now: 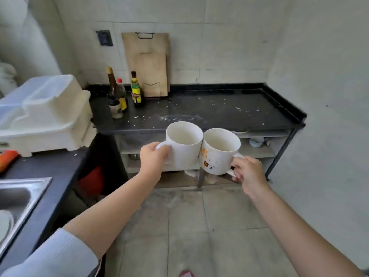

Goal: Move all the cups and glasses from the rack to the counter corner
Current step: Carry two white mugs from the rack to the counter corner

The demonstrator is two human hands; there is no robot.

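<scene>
My left hand (152, 156) grips the handle of a plain white mug (184, 146). My right hand (247, 172) grips the handle of a second white mug with orange and dark prints (216, 154). Both mugs are upright and empty, held in the air side by side with their walls touching, just in front of the black counter (219, 108). The counter's right end meets the wall in a corner. A white covered dish rack (46, 114) stands at the left on the sink counter.
Several sauce bottles (119, 94) stand at the counter's back left, beside a wooden cutting board (147, 62) leaning on the wall. White crumbs dot the countertop. Shelves under it hold bowls (256, 141). A steel sink (18, 202) lies at the lower left.
</scene>
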